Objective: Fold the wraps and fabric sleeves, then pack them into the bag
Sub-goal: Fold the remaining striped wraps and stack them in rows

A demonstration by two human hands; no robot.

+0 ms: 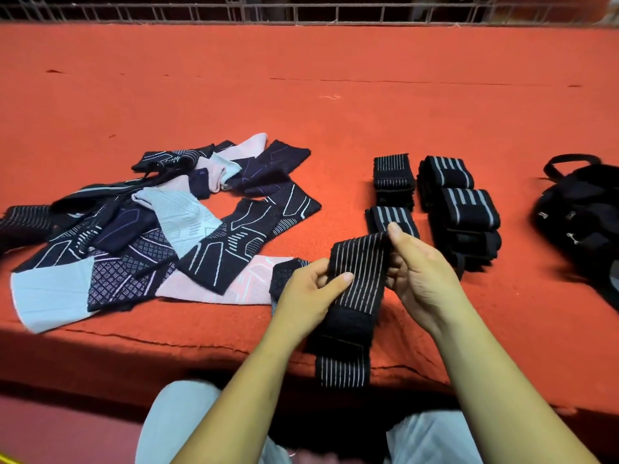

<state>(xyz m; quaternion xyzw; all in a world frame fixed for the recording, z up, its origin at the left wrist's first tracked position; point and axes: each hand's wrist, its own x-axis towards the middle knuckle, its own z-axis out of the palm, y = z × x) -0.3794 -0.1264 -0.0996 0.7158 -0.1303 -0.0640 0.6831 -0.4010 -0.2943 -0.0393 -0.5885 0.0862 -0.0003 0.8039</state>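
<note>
Both hands hold one striped wrap over the near edge of the red table. The left hand pinches it, thumb on top. The right hand grips its upper end. A loose heap of sleeves lies left of the left hand. Folded wraps sit just beyond the right hand, the nearest partly hidden by its thumb. The bag lies further right.

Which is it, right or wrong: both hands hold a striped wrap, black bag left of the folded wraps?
Wrong: the head view shows the black bag right of the folded wraps. Left hand and right hand do hold the striped wrap.
</note>
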